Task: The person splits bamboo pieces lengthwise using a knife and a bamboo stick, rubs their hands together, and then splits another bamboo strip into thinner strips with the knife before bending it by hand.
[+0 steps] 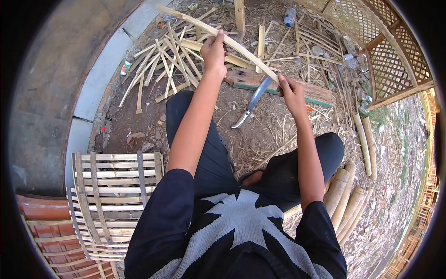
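L hand [215, 53] closed round mid-length of long pale flat bamboo strip [246, 53], 12 o'clock; R hand [290, 90] gripping same strip nr lower end, 2 o'clock; curved grey metal knife [258, 94] just below strip, 1 o'clock, can't tell if touching; heap of thin split-bamboo slats [167, 60], 11 o'clock; round tan bamboo poles [337, 187], 4 o'clock

Two hands [214, 52] and one held strip [242, 49], upper centre; one knife [258, 96] below. Upper right, one blue-labelled bottle [290, 17]. Right, two poles [361, 142]; lower right, at least four more. Lower left, one slatted panel [116, 189].
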### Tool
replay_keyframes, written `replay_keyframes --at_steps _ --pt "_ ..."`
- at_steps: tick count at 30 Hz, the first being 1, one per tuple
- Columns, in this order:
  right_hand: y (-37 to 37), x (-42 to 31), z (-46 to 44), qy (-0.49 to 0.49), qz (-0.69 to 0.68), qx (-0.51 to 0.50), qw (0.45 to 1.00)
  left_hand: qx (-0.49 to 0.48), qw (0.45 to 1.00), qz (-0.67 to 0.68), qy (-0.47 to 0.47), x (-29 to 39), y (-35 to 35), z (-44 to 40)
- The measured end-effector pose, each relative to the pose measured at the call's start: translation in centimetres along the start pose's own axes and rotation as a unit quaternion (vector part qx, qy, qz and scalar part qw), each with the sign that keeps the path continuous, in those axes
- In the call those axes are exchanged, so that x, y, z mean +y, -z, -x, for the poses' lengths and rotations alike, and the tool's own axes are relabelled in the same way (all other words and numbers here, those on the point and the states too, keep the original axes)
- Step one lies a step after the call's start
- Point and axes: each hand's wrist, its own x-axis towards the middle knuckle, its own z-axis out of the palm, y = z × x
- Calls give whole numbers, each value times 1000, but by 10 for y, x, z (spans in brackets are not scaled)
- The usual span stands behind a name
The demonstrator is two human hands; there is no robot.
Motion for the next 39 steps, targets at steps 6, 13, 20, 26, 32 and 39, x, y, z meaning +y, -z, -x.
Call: replay_keyframes --at_steps 6,13,20,26,32,39 --pt "-1 1 -2 -5 -56 40 998 125 986 95 -62 4 6 -16" --pt "8 -11 -1 -7 -95 59 994 198 966 158 -52 11 33 -65" --pt "11 -13 -3 -38 -92 25 995 -97 993 -23 57 -4 18 -41" --pt "37 -40 -28 -74 44 -139 987 -273 921 -272 45 13 -26 6" --pt "76 -30 -80 -109 177 -139 968 -466 716 -518 48 -5 -77 -1" --pt "73 37 -137 -119 322 -109 933 -540 568 -621 -13 -73 -124 -33"
